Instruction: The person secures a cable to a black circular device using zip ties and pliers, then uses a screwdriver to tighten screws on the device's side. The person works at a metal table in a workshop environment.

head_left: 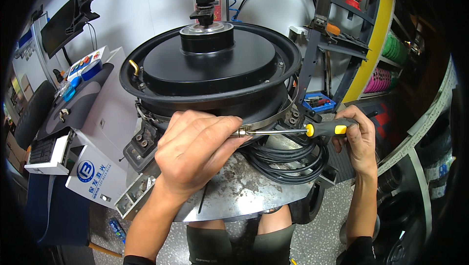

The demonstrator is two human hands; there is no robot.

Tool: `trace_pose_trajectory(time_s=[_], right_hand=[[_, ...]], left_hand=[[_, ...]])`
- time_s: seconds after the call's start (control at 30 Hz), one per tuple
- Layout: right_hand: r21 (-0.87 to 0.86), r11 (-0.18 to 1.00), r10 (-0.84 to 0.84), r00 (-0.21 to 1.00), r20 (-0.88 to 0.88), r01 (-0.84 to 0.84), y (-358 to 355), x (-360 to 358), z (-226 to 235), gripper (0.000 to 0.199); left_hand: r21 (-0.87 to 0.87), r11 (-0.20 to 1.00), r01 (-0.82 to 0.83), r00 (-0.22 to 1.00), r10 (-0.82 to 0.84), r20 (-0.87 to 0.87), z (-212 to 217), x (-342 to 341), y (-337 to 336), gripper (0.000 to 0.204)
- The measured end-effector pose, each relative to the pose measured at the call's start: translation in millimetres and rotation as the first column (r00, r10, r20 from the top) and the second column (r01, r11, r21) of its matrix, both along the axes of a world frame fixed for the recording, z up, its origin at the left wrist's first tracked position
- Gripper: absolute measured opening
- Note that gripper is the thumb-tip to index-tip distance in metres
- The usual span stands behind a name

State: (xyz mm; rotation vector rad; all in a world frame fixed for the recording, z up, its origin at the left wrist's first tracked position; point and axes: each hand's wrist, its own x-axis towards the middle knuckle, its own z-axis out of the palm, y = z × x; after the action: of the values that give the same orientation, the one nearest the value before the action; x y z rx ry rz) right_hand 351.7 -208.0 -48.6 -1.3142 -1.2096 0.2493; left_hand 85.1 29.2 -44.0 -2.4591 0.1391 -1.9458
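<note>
A black wheel rim (210,100) with a broad round hub (210,62) lies flat in front of me. Along its lower side runs a thin metal band clamp (276,118). My left hand (195,148) is closed at the front of the rim, thumb and fingers pinching the clamp's screw end, which they partly hide. My right hand (359,140) grips the black and yellow handle of a screwdriver (327,129). Its shaft points left, and the tip meets the clamp screw at my left fingertips. A coil of black cable (293,167) hangs under the screwdriver.
The wheel sits above a worn metal plate (234,196), with a black clamp jaw (141,140) at its left. A white cabinet (95,174) with a keyboard (44,148) stands left. A blue tool tray (317,102) and grey steel frame (325,30) are behind right. Tyres (430,138) line the right.
</note>
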Motion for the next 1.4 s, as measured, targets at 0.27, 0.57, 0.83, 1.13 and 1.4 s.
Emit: trace_pose_trajectory(time_s=[0.27,0.57,0.83,1.13,1.4], right_hand=[[0.092,0.996,-0.003,0.999,0.051,-0.002,1,-2,0,0.072],[0.316,0.944,0.060,0.993,0.104,-0.090,-5,1,-6,0.061],[0.227,0.951,0.170,0.967,0.190,-0.212,-10,9,-8,0.051],[0.272,0.957,0.074,0.991,0.110,-0.102,-19,29,-15,0.055],[0.261,0.962,0.063,0.994,0.088,-0.084,-12,26,-20,0.052]], left_hand=[[0.025,1.000,-0.016,0.999,0.017,-0.033,1,-2,-1,0.033],[0.017,0.999,-0.028,0.996,0.029,-0.079,-2,-2,-2,0.031],[-0.026,0.999,0.040,0.994,-0.042,-0.101,-4,-1,-4,0.033],[-0.040,0.999,0.000,0.996,-0.004,-0.087,-1,-4,-7,0.033],[-0.035,0.999,0.012,0.997,-0.014,-0.074,-6,-2,-3,0.033]])
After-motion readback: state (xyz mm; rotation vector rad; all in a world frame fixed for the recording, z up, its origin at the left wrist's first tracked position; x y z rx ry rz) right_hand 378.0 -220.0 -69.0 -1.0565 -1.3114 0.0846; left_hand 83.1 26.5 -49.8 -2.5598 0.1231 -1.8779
